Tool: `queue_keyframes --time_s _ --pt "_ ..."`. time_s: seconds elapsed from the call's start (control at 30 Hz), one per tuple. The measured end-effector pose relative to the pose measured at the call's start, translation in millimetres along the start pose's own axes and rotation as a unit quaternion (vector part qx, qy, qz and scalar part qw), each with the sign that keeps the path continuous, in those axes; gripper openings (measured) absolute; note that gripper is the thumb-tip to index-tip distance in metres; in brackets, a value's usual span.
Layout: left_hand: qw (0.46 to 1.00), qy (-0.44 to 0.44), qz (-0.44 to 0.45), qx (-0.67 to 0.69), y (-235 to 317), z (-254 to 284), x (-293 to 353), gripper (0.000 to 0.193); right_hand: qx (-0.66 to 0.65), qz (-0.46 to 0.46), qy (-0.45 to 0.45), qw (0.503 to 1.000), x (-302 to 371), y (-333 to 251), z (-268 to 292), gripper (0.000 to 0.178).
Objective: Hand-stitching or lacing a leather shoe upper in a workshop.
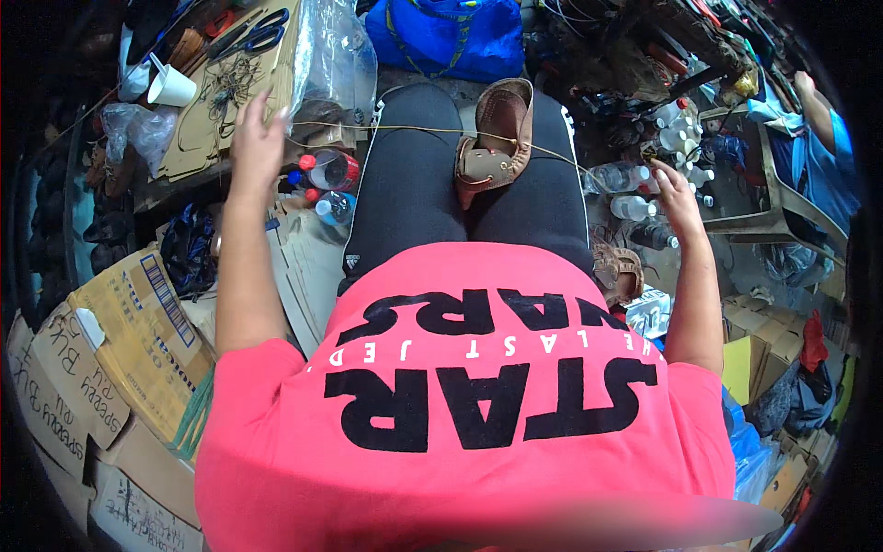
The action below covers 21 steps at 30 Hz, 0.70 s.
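Observation:
A brown leather shoe (497,138) with eyelets lies on my thighs, its toe part pointing toward me. A pale yellow thread (414,128) passes through it and stretches out to both sides. My left hand (258,147) is raised out at the left, with the thread's left end at its fingers. At the right, my right hand (679,198) is held out beside several plastic bottles, the thread running toward its fingers. Both hands appear closed on the thread, though the grip itself is too small to make out. A second brown shoe (618,273) lies beside my right hip.
Scissors (267,31) and a white cup (172,86) lie on the cardboard-covered surface at the left. Bottles (333,171) stand by my left knee. A blue bag (446,37) is beyond my knees. Another person's arm (816,110) shows at far right. Cardboard boxes (138,322) fill the lower left.

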State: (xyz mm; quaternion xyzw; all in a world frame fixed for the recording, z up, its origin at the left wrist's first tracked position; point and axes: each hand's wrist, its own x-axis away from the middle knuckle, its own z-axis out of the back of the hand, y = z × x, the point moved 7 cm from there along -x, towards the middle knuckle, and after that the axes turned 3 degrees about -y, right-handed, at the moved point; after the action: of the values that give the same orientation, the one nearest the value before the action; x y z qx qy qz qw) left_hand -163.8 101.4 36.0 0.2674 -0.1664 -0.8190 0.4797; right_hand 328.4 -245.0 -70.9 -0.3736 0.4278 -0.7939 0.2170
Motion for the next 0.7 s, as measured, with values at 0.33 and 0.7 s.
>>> queue_keyframes --time_s 0.33,0.7 --pt "0.884 -0.365 -0.275 0.095 215.4 -159.5 7.7 0.052 0.235 0.394 -0.195 0.867 21.2 -143.2 -150.1 0.015" --pt "0.815 -0.536 -0.128 0.182 206.2 -191.8 8.1 0.031 0.167 0.378 -0.234 0.880 22.5 -131.7 -160.2 0.015"
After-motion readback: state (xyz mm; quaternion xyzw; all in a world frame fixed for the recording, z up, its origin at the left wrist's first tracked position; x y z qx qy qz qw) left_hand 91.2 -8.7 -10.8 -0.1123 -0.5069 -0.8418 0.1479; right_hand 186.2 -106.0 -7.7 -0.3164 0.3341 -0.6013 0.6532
